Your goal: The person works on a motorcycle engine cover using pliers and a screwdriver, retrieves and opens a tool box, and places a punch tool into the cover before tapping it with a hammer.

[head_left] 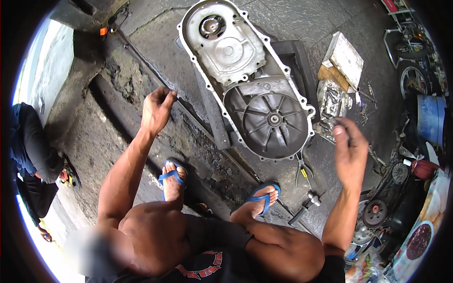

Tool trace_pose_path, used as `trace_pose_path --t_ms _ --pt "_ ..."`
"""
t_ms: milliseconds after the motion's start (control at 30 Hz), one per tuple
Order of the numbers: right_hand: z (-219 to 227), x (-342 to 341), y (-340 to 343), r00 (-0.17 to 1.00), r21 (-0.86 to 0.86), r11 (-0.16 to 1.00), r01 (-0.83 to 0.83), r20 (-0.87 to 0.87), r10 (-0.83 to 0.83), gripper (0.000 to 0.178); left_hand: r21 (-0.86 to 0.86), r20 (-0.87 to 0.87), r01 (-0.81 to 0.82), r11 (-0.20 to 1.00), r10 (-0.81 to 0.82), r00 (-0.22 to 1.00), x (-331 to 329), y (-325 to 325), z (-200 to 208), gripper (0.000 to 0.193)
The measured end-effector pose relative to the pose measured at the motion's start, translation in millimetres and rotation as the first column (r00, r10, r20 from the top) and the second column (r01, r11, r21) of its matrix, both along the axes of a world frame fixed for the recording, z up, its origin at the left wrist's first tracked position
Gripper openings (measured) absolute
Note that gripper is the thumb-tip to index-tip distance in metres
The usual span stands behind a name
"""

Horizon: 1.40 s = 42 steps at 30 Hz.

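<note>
A large grey metal crankcase cover [231,52], long and rounded at both ends, lies open side up on dark supports in front of me. Bolt holes line its rim, and a ribbed round hollow fills its near end. Left of the cover, my left hand [158,111] is raised with thumb and fingers pinched together; anything between them is too small to name. On the other side, my right hand [351,153] hovers near a grimy metal tray [324,96], its thumb and fingers curled closed. What it holds, if anything, I cannot make out. Neither hand touches the cover.
Pliers [303,172] and a hammer [306,207] lie near my blue sandals [264,200]. A dirty white box [343,59] stands beyond the tray. Motorcycle parts [375,212] and a blue container [431,120] crowd the right. Another person [35,146] is at far left.
</note>
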State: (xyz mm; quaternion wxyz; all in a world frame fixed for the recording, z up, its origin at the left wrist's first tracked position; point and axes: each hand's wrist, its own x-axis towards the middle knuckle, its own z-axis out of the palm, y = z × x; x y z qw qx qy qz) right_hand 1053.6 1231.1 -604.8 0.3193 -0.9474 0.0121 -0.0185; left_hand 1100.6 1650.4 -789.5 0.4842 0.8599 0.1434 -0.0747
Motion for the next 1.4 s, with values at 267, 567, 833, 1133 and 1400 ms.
trace_pose_path --t_ms 267,567,833,1133,1400 --pt "-42 -4 99 0.926 -0.596 0.741 -0.309 -0.366 0.092 0.024 -0.368 0.191 -0.059 0.928 0.137 0.972 40 -59 20 0.047" --pt "-55 11 110 0.926 -0.743 0.576 -0.342 -0.370 0.073 0.026 -0.490 0.219 -0.069 0.869 0.199 0.955 32 -74 28 0.047" --pt "-60 12 118 0.913 -0.767 0.547 -0.335 -0.408 -0.013 0.028 -0.241 0.394 -0.026 0.970 0.122 0.911 39 -89 26 0.080" --pt "-64 20 102 0.902 -0.732 0.593 -0.335 -0.431 -0.024 0.028 -0.001 0.503 -0.074 0.997 0.065 0.862 54 -115 49 0.094" --pt "-54 19 84 0.917 -0.639 0.704 -0.309 -0.396 0.042 0.026 -0.133 0.394 -0.054 0.990 0.103 0.913 61 -129 62 0.097"
